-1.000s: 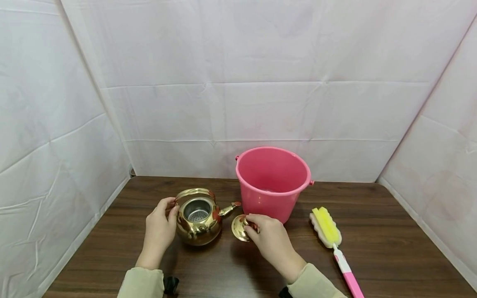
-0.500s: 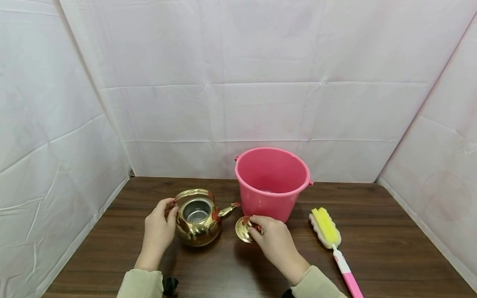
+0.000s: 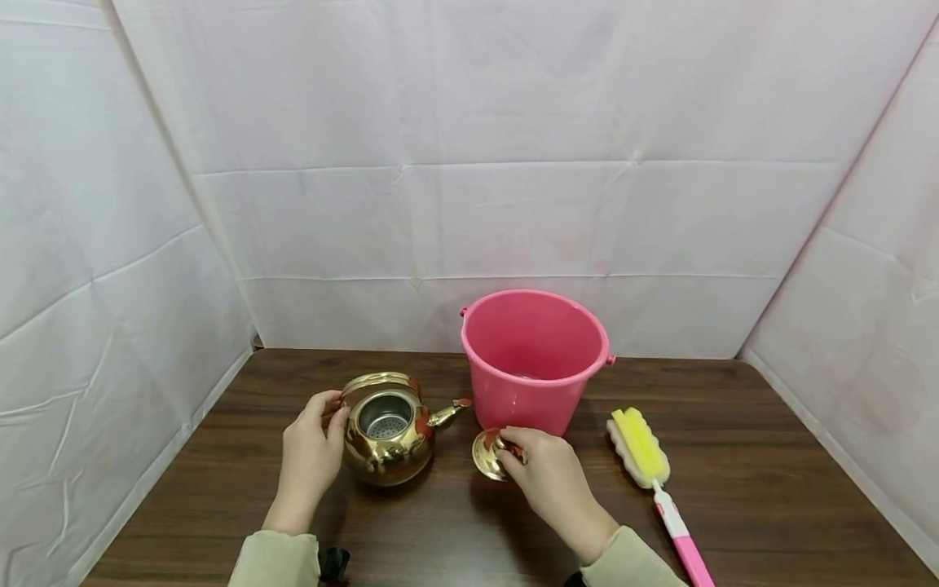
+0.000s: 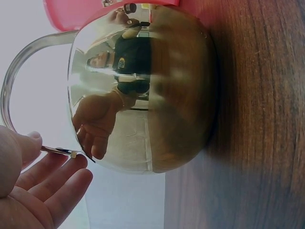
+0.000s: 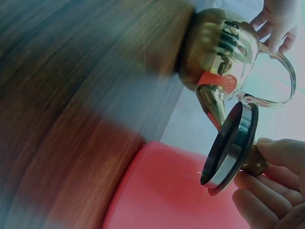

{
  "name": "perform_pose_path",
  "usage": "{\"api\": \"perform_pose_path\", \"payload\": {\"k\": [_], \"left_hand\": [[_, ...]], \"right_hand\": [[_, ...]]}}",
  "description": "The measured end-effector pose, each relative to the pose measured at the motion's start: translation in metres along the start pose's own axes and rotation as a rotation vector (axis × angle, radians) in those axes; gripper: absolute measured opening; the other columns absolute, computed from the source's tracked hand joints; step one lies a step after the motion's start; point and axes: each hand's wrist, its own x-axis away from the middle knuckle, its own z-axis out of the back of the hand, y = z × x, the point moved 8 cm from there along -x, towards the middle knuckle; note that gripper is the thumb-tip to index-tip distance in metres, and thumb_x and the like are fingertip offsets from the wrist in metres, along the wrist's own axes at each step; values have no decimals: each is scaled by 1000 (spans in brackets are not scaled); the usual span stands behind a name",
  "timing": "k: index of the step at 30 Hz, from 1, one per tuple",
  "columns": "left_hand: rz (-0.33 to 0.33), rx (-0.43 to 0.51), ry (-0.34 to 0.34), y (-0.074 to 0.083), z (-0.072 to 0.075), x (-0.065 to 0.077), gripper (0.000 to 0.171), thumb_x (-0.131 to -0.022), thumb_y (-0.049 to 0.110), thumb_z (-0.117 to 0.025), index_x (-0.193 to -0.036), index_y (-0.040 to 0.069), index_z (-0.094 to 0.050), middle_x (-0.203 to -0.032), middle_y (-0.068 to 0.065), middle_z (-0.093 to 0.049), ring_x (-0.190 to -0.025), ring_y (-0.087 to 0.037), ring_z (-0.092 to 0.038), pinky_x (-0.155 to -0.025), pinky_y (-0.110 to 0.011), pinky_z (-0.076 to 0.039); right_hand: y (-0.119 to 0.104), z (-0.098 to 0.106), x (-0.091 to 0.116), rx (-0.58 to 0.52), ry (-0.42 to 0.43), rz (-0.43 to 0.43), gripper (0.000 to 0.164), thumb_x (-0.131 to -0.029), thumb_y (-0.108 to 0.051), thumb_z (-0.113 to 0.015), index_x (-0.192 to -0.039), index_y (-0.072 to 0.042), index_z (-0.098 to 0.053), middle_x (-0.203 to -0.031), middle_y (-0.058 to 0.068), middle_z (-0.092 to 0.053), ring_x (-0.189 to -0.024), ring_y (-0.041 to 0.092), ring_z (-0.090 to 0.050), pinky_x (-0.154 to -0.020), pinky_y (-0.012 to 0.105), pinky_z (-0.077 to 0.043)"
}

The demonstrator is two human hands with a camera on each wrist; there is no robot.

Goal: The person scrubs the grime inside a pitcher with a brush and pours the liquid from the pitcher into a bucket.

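A shiny gold teapot [image 3: 389, 448] stands on the table with its top uncovered, a perforated metal strainer [image 3: 385, 425] showing inside. My left hand [image 3: 311, 456] pinches the teapot's arched handle [image 4: 16, 67] on its left side, between thumb and fingers. To the right, my right hand [image 3: 550, 481] pinches the knob [image 5: 256, 162] of the gold lid [image 3: 487, 455]. In the right wrist view the lid is held tilted above the table, its rim overlapping the teapot's spout [image 5: 212, 102].
A pink bucket [image 3: 528, 399] stands behind the lid, close to the spout tip. On the right lies a sponge brush [image 3: 645, 448] with a white and pink handle. White cloth walls [image 3: 440, 220] border the dark wooden table [image 3: 411, 538].
My right hand has moved a little to the right with the lid, away from the teapot. The left hand keeps its hold on the handle, and the teapot stays in place.
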Motion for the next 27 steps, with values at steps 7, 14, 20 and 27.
{"api": "perform_pose_path", "payload": {"k": [7,14,20,27], "left_hand": [[7,2,-6,1,1,0,21,-92,3,-58,-112,-3,-58,-102,-23,-67,-90,-36,-67,-75,-46,-55],[-7,2,1,3,2,0,20,-92,2,-58,-111,-4,-59,-101,-23,-67,-88,-36,-67,-73,-47,-55],[1,3,-8,1,1,0,21,-92,3,-58,-112,-3,-58,-102,-23,-67,-89,-36,-67,-74,-47,-55],[7,-2,-12,-1,0,0,22,-93,3,-58,-113,-3,-58,-102,-23,-67,-90,-36,-67,-74,-47,-55]], "right_hand": [[6,1,4,13,-2,-5,19,-72,-13,-80,-91,-13,-74,-80,-5,-70,-65,5,-56,-61,24,-51],[15,1,7,10,-36,-38,20,-74,-15,-80,-92,-14,-74,-85,-4,-72,-68,7,-62,-63,25,-53],[20,3,11,29,-17,-46,21,-73,-14,-81,-92,-13,-74,-87,-2,-73,-75,11,-67,-67,30,-56],[26,4,15,33,-23,-71,22,-72,-14,-81,-93,-12,-75,-88,0,-73,-79,13,-69,-69,32,-56]]}}
